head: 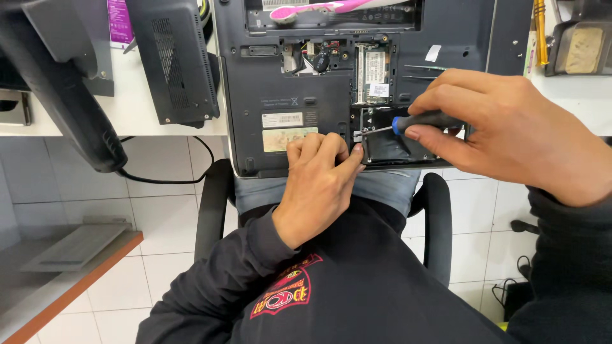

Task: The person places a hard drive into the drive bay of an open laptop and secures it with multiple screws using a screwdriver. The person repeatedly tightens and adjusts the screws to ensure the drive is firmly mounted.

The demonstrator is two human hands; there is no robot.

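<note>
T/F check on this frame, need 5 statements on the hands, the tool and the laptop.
1. The right hand holds a screwdriver with a black and blue handle. True.
2. The laptop lies with its screen facing up. False: its underside faces up, with bays open.
3. The left hand rests on the laptop's near edge, beside the open bay. True.
4. The left hand holds a second screwdriver. False: it holds no tool that shows.
5. A pink toothbrush lies on the floor. False: it lies at the laptop's far edge.
</note>
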